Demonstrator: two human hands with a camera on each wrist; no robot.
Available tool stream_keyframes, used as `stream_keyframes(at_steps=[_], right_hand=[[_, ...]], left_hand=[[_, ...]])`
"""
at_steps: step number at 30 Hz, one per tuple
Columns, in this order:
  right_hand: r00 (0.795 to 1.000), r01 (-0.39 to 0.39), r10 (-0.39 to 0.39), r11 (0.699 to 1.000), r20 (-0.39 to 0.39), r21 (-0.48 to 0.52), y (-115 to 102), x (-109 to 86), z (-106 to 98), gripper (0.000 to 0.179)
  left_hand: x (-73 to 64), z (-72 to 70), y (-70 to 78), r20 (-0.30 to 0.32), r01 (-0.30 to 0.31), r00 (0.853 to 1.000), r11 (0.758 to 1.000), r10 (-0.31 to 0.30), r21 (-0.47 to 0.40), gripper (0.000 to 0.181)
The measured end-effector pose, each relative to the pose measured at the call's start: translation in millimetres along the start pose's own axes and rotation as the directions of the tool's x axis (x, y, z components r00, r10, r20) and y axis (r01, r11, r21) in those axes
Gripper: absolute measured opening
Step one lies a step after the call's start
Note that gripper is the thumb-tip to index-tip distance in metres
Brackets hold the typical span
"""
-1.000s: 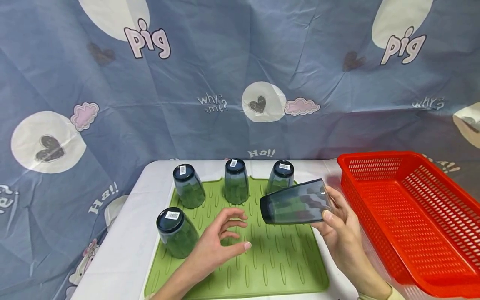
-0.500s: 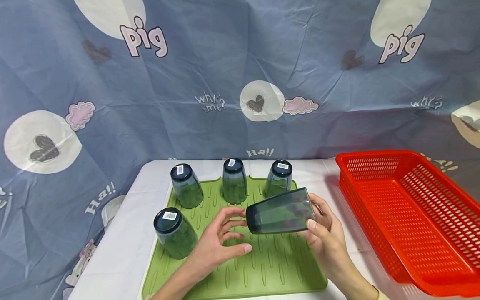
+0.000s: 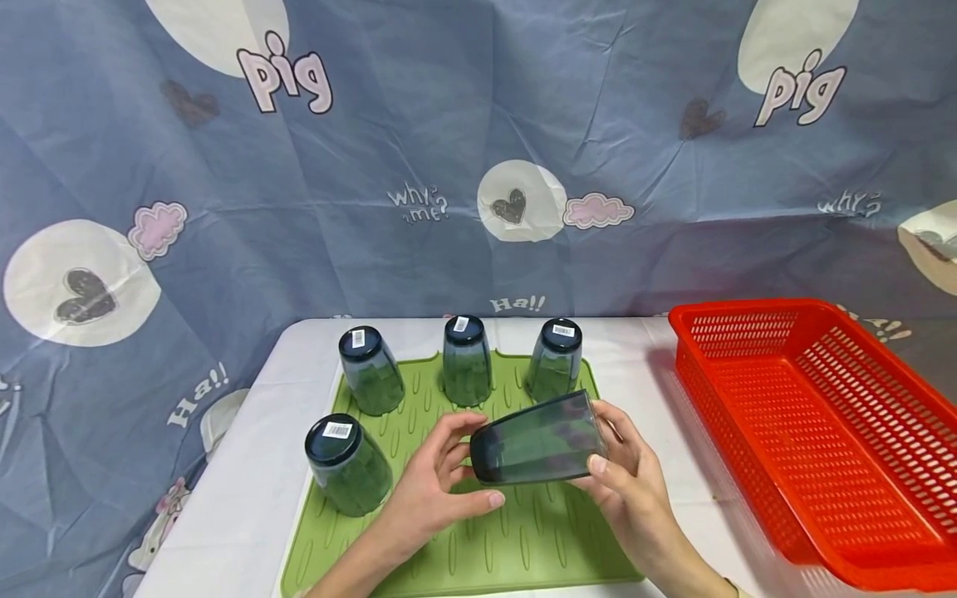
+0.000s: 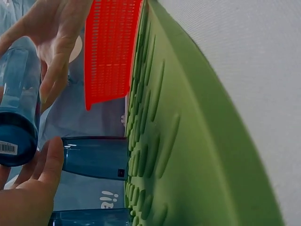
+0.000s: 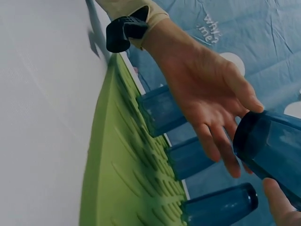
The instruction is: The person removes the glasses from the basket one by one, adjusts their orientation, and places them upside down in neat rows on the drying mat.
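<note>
A smoky blue-grey drinking glass (image 3: 538, 440) lies tilted in the air over the green ridged mat (image 3: 463, 565), base toward the left. My right hand (image 3: 635, 498) grips it near the rim, thumb in front and fingers behind. My left hand (image 3: 429, 482) is at the dark base, fingers loosely curved and thumb apart below it. In the left wrist view, a barcode label shows on the base of the glass (image 4: 16, 103). Left fingertips come right up to the base of the glass (image 5: 277, 146) in the right wrist view.
Upside-down glasses stand on the mat: one at the front left (image 3: 347, 465), and a back row of left (image 3: 371, 374), middle (image 3: 467, 361) and right (image 3: 555, 361) ones. A red plastic basket (image 3: 803, 490) stands on the white-covered table at right. A printed blue cloth (image 3: 419, 266) hangs behind.
My right hand has carried the glass left and down from the basket side, bringing its base to my left hand. The left hand has stayed nearly in place.
</note>
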State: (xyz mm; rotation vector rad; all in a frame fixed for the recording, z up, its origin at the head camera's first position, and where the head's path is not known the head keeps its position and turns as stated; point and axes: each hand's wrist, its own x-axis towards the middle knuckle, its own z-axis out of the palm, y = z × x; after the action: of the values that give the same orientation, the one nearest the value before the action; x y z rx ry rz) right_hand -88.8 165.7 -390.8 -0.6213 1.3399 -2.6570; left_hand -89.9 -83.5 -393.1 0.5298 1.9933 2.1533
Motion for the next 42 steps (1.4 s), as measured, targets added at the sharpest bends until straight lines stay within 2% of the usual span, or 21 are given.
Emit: stream_keyframes(at_steps=[10,20,34,42], right_hand=[[0.999,-0.036,0.036,0.999,0.02,0.006,6.0,-4.2,1.6,0.05],[0.999,-0.039,0.038,0.999,0.034,0.023,8.1,-6.3,3.6,0.051],[0.998,-0.051,0.049,0.998,0.048,0.024,11.2,-5.5,0.3,0.05],[0.996,-0.05,0.047,0.998,0.07,0.034,9.8,-3.2,-2.5,0.05]], left_hand=[[-0.2,4.0,-5.1,0.01,-0.007,1.0,0.996,0.008,-0.09,0.071],[-1.1,6.8,-4.7,-0.001,0.021,1.0,0.988,-0.021,-0.153,0.072],[-1.0,7.8,-5.3,-0.021,0.045,0.999,0.989,-0.048,-0.144,0.073],[-1.3,7.3,-3.9,-0.027,0.003,1.0,0.986,-0.008,-0.166,0.071]])
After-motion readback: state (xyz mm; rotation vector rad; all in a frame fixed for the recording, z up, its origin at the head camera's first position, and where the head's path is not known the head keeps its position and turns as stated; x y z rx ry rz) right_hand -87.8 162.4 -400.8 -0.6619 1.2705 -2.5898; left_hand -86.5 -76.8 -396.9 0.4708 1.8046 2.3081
